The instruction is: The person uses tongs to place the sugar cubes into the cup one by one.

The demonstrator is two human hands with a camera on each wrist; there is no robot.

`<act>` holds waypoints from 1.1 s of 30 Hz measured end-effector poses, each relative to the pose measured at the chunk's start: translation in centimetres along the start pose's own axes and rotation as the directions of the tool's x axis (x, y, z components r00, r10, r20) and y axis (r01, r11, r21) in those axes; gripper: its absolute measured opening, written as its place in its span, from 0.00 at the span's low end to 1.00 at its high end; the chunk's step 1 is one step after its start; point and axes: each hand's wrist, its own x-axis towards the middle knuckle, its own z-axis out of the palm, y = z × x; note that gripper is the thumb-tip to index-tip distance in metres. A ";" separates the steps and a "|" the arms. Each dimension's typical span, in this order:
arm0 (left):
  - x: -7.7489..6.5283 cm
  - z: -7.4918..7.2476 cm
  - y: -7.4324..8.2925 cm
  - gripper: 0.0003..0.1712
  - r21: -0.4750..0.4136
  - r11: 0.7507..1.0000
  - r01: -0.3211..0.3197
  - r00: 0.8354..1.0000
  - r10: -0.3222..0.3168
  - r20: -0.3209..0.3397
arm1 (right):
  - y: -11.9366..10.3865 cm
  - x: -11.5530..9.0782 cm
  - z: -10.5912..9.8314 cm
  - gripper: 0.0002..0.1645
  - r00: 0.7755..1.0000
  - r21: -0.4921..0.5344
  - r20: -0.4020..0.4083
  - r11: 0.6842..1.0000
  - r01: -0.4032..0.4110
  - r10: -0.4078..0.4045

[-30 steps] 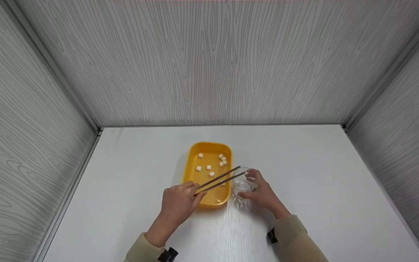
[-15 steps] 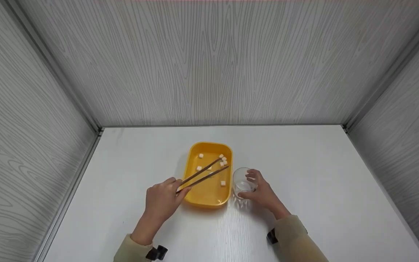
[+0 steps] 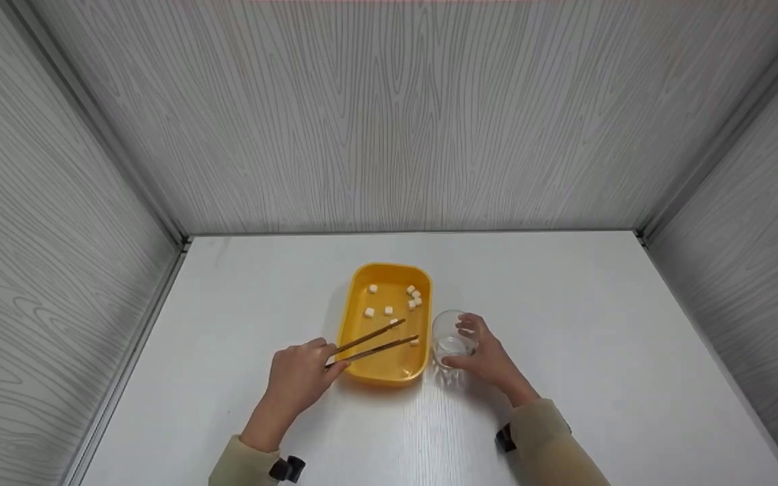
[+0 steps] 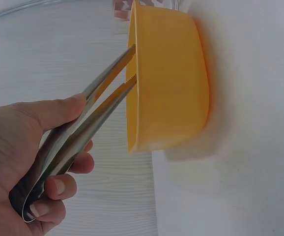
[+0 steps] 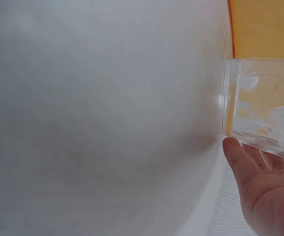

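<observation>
My left hand (image 3: 300, 378) grips metal tongs (image 3: 375, 341), their arms crossing the near left rim of a yellow tray (image 3: 385, 368). The tips stand apart inside the tray, one overlapping a small white cube (image 3: 394, 322), the other close to a second cube (image 3: 415, 342). In the left wrist view the thumb lies along one arm of the tongs (image 4: 78, 132) and the fingers curl under the other. Right of the tray stands a clear drinking glass (image 3: 446, 329). My right hand (image 3: 487, 358) holds its right side, thumb at the near side and fingers farther back.
More white cubes lie in the tray: a cluster (image 3: 415, 295) at the back right and others singly to the left. The glass stands close to the tray's right wall. Grey wood-grain panels (image 3: 389, 135) enclose the white table (image 3: 564, 304) behind and at both sides.
My left hand and the tongs have moved left, from over the glass to over the tray, then the tips came nearer to me. The right hand and glass have stayed put.
</observation>
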 end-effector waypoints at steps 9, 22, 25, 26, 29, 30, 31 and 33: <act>0.0 0.7 0.0 0.17 0.031 0.998 -0.049 0.998 0.047 0.050 | 0.0 0.1 0.0 0.56 1.000 0.005 0.011 1.000 -0.003 0.003; 0.5 1.5 0.0 0.18 0.050 0.997 -0.061 0.998 0.059 0.035 | -0.1 0.0 0.0 0.55 1.000 0.008 0.011 1.000 0.014 -0.014; 0.6 1.6 0.0 0.17 0.057 0.996 -0.071 0.997 0.070 0.028 | -0.1 0.1 0.0 0.55 1.000 0.008 0.013 1.000 0.017 -0.017; 0.6 1.6 0.0 0.17 0.057 0.996 -0.074 0.997 0.073 0.025 | -0.1 0.1 0.0 0.55 1.000 0.008 0.013 1.000 0.015 -0.015; 0.6 1.6 0.0 0.17 0.057 0.995 -0.080 0.997 0.079 0.019 | 0.0 0.1 0.0 0.56 1.000 -0.003 0.013 1.000 0.004 -0.004; 0.7 1.6 0.0 0.17 0.058 0.995 -0.082 0.997 0.081 0.017 | 0.1 0.1 0.0 0.56 1.000 -0.007 0.012 1.000 0.001 -0.001; 0.7 1.7 0.0 0.17 0.060 0.995 -0.083 0.996 0.083 0.015 | 0.1 0.1 0.1 0.56 1.000 -0.007 0.011 1.000 0.001 0.000; 0.8 1.6 0.0 0.16 0.064 0.994 -0.085 0.996 0.084 0.015 | 0.1 0.1 0.0 0.56 1.000 -0.011 0.009 1.000 0.003 -0.003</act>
